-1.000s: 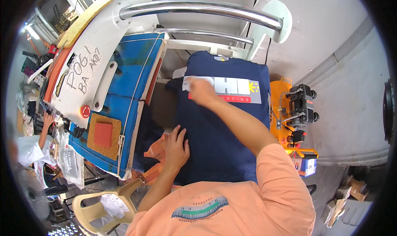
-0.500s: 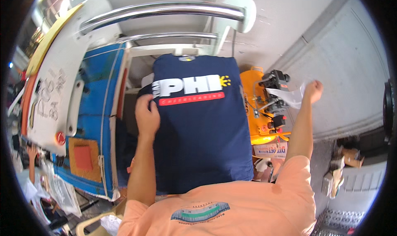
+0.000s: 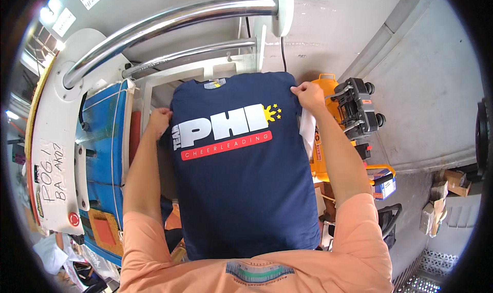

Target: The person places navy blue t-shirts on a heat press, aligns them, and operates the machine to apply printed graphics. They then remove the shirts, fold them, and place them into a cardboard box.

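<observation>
A navy T-shirt (image 3: 246,195) lies face up before me, its collar at the far end. Across its chest run bold white lettering, a red band and a yellow sun with stars. My left hand (image 3: 162,119) pinches the shirt's left edge near the shoulder. At the opposite shoulder, my right hand (image 3: 309,97) is closed on the shirt's edge, fingertips together. A white sheet (image 3: 307,131) hangs below the right hand, partly hidden by that forearm; whether the palm also holds it is unclear.
On the left stands a white machine arm (image 3: 56,164) with a red button, beside a blue padded panel (image 3: 105,139). Chrome bars (image 3: 174,28) cross above the shirt. A yellow air compressor (image 3: 328,162) stands at right, with cardboard boxes (image 3: 454,182) farther off.
My right hand has come in from the far right, with the white sheet, to the shirt's right shoulder. My left hand has moved left to the shirt's edge. The view has shifted.
</observation>
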### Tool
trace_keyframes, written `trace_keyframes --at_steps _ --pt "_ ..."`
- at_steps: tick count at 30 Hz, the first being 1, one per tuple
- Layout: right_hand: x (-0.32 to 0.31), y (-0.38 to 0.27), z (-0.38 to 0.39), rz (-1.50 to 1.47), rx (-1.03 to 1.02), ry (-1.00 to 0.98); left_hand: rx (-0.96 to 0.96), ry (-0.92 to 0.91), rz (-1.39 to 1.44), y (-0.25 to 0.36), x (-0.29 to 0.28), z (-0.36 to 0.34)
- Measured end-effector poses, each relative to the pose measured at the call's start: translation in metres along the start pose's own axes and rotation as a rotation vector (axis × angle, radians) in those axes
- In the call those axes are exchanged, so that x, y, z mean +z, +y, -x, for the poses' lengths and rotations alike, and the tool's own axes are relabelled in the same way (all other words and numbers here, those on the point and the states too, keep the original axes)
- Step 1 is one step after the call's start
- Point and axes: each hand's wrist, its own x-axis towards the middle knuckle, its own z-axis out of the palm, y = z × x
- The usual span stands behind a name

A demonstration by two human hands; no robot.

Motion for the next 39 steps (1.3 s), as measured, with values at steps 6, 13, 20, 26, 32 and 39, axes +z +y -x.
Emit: trace_keyframes --at_steps 6,13,20,26,32,39 --pt "-0.029 0.01 -0.005 -0.015 0.043 0.236 0.224 0.438 -0.369 0.097 0.017 -0.022" --pt "-0.049 0.012 0.078 0.083 -0.229 0.032 0.753 0.158 -0.741 0.11 0.085 0.059" --pt "-0.066 0.055 0.322 0.172 0.048 -0.279 0.313 0.23 -0.551 0.039 0.058 0.2" --pt "-0.048 0.063 0.457 0.19 0.241 -0.082 0.297 0.193 -0.171 -0.024 0.062 0.412" --pt "-0.026 0.072 0.467 0.224 0.193 0.096 -0.322 -0.023 0.755 -0.17 0.065 0.41" --pt "-0.025 0.09 0.486 0.163 0.238 0.158 -0.022 0.168 0.394 -0.134 0.041 0.451"
